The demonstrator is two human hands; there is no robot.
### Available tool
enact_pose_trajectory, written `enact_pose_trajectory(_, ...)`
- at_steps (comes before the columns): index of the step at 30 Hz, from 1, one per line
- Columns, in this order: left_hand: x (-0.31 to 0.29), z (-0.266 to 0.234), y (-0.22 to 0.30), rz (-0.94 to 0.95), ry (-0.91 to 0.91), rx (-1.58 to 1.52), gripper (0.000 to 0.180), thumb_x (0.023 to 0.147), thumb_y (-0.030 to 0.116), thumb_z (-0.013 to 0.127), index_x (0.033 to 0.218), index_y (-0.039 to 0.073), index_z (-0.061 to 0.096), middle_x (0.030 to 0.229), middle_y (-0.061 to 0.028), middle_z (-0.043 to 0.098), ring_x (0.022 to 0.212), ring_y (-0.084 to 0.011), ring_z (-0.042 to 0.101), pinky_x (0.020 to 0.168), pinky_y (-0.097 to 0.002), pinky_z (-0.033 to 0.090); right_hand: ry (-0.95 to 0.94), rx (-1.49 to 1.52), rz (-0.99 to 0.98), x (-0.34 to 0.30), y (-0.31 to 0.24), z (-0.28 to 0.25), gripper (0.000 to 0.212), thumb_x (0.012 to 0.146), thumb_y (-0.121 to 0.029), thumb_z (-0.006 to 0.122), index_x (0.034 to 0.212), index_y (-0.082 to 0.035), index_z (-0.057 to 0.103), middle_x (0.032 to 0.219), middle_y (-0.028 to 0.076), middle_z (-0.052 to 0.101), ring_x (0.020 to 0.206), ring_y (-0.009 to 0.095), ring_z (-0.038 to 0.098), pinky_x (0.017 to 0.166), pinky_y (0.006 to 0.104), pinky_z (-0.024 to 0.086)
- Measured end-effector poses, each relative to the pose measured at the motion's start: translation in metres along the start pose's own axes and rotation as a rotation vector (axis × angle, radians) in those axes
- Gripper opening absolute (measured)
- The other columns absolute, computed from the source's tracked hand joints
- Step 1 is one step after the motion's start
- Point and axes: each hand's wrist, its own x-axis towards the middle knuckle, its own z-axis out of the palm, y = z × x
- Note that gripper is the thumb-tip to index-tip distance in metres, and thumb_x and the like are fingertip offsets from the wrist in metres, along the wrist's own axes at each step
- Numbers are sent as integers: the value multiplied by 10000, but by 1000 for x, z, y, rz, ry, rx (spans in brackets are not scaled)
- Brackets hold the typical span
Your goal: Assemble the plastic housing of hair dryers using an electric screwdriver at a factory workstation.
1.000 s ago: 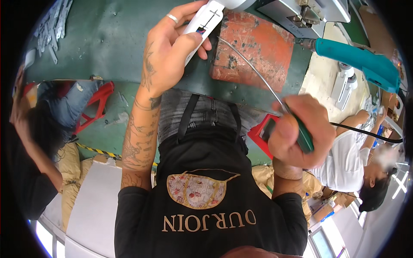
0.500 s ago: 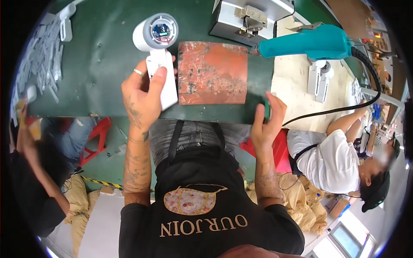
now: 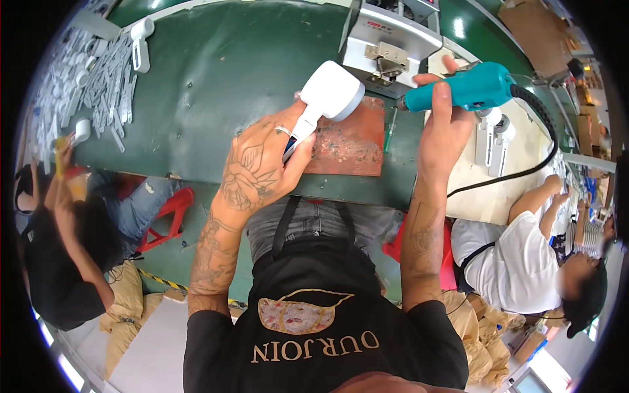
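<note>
White gadget (image 3: 332,92), that's the one to watch, up over the far left part of a worn red plate (image 3: 347,154), its rounded head tipped away to the right and its handle slanting down toward the person. And it's the left hand (image 3: 259,164) that has it, fingers curled close about that handle, thumb along the near side, a ring showing on one finger.

Across to the right hand (image 3: 444,134), and here's a teal power screwdriver (image 3: 481,88)! Thumb over the front, fingers behind, the hand closed round its body, the nose pointing left. A black cable (image 3: 547,128) loops from its back end and swings down to the right.

Just beside the red plate, a slim green tool (image 3: 390,134) lies on the dark green counter (image 3: 203,124). Beyond the plate stands a boxy metal machine (image 3: 383,42). Over on the pale board (image 3: 475,187), two more white pieces (image 3: 490,141) sit side by side.

Far left, what a heap of grey strips (image 3: 111,92), with a white piece (image 3: 140,52) near it. Flanking the action: a co-worker in black (image 3: 62,275) on the left, another in a white shirt (image 3: 517,262) on the right.
</note>
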Motion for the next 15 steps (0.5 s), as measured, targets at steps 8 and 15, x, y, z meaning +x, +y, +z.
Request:
enact_pose_trajectory(8, 22, 26, 13, 201, -158, 182, 517, 895, 167, 670, 1381, 37, 552, 1225, -137, 652, 1008, -309, 656, 874, -400, 551, 88, 62, -73, -30, -12, -43, 653, 927, -300, 631, 1383, 125, 435, 956, 151, 659, 885, 221, 636, 790, 343, 507)
enact_pose_trajectory(15, 41, 56, 11, 368, -261, 163, 545, 905, 161, 648, 1433, 103, 525, 1336, -72, 607, 1168, -279, 570, 1002, -405, 459, 81, 21, -117, -55, -50, -29, 848, 928, -743, 491, 1281, 28, 495, 692, 36, 484, 592, 153, 440, 570, 312, 370)
